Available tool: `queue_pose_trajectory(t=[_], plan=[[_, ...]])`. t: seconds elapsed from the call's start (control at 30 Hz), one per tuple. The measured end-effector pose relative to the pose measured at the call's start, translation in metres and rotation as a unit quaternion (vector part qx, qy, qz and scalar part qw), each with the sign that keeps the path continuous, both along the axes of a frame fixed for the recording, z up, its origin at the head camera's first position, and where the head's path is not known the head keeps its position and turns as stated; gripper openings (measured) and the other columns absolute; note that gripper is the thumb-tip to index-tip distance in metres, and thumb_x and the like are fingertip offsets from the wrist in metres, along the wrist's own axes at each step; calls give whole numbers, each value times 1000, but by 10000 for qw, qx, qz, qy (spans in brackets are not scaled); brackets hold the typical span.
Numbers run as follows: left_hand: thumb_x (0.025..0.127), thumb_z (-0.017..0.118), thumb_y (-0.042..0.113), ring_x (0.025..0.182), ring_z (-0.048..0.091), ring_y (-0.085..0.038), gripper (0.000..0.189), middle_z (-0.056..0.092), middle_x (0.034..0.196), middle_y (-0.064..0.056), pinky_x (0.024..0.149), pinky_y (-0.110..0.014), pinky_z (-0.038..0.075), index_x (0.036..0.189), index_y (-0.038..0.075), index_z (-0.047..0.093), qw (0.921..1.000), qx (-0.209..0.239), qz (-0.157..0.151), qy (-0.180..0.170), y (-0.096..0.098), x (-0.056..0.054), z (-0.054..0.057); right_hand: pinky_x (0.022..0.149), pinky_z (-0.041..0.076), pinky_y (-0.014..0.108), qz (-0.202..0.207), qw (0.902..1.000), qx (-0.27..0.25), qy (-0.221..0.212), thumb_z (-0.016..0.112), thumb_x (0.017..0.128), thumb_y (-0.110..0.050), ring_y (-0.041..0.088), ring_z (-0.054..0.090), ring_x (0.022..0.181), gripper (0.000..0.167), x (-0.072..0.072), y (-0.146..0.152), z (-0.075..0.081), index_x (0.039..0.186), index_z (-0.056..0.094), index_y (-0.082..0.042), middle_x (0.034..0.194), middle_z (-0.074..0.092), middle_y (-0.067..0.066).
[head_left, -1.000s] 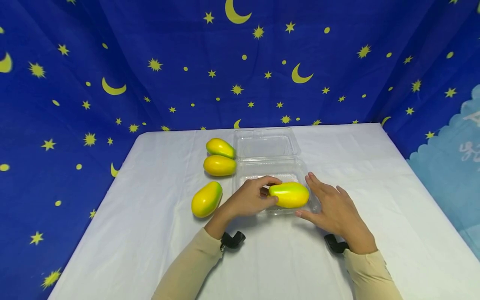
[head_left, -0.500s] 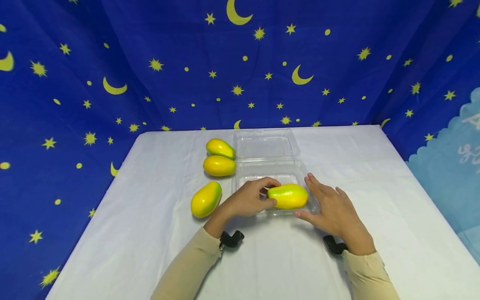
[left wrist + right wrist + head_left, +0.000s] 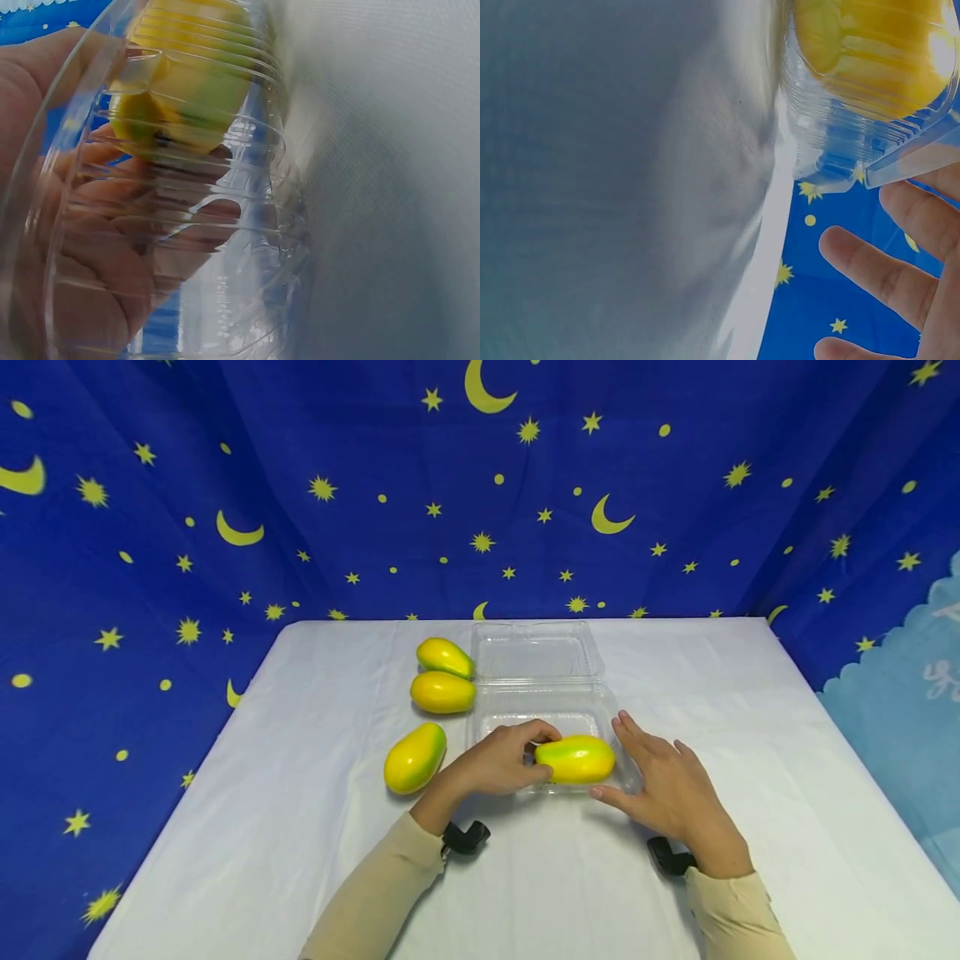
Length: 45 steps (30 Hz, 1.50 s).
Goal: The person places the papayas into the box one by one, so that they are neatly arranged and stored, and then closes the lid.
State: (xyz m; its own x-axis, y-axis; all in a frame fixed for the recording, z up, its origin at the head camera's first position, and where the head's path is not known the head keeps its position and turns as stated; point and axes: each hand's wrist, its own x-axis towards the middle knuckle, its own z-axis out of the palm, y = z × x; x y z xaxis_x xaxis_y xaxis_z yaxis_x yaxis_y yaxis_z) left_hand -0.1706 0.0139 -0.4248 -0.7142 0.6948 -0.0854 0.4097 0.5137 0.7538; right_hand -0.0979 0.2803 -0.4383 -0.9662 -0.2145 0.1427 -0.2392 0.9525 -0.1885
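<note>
Head view: gripping one end of a yellow-green fruit (image 3: 577,760) with the left hand (image 3: 504,762); holding the right hand (image 3: 669,783) just off the other end, with straight, spread fingers. Fruit location: between both hands, in the near half of the clear container (image 3: 540,722); can't tell if fully down. Open lid (image 3: 536,657), beyond the hands. Loose fruit (image 3: 416,758) left of the left hand; second fruit (image 3: 442,693) and third fruit (image 3: 444,657) farther forward, close together. Likely mid-placing; next, probably settle it level, then relax the left grip.
</note>
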Motion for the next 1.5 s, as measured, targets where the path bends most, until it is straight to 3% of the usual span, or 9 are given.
queue_pose_trajectory(t=[0.3, 0.63, 0.83, 1.03, 1.5], plan=[[93, 70, 29, 123, 59, -11, 43, 63, 135, 4, 105, -33, 48, 132, 25, 53, 9995, -301, -88, 87, 0, -1, 0, 105, 32, 74, -19, 10000, -5, -42, 54, 80, -84, 41, 53, 132, 106, 1, -1, 0, 156, 35, -12, 162, 36, 6], [94, 68, 37, 125, 60, -13, 51, 60, 141, 5, 106, -35, 48, 139, 23, 51, 9996, -242, -137, 47, -1, -1, 2, 104, 33, 75, -3, 10000, 0, -13, 58, 80, -80, 41, 54, 131, 105, 3, -1, -3, 156, 35, -12, 162, 36, 6], [95, 65, 32, 130, 58, -16, 51, 56, 147, 1, 109, -38, 47, 142, 19, 50, 10000, 60, -59, 9, -2, 0, 3, 104, 34, 75, -11, 10000, -8, 1, 58, 80, -80, 41, 54, 131, 104, 3, -1, -4, 156, 35, -13, 162, 36, 7], [97, 63, 33, 132, 57, -15, 48, 57, 146, -2, 109, -41, 46, 142, 23, 51, 9988, 467, 136, 31, -3, -1, 8, 103, 34, 75, -16, 10000, 53, 12, 55, 80, -83, 41, 54, 131, 106, 4, 0, -4, 157, 35, -13, 162, 36, 7], [97, 65, 30, 128, 58, -12, 44, 58, 141, 9, 108, -35, 47, 139, 22, 54, 9903, 1147, 645, 437, -23, -9, 28, 107, 29, 75, -45, 9999, 95, -136, 53, 80, -84, 41, 51, 134, 106, -1, -2, 1, 158, 32, -14, 163, 34, 6]])
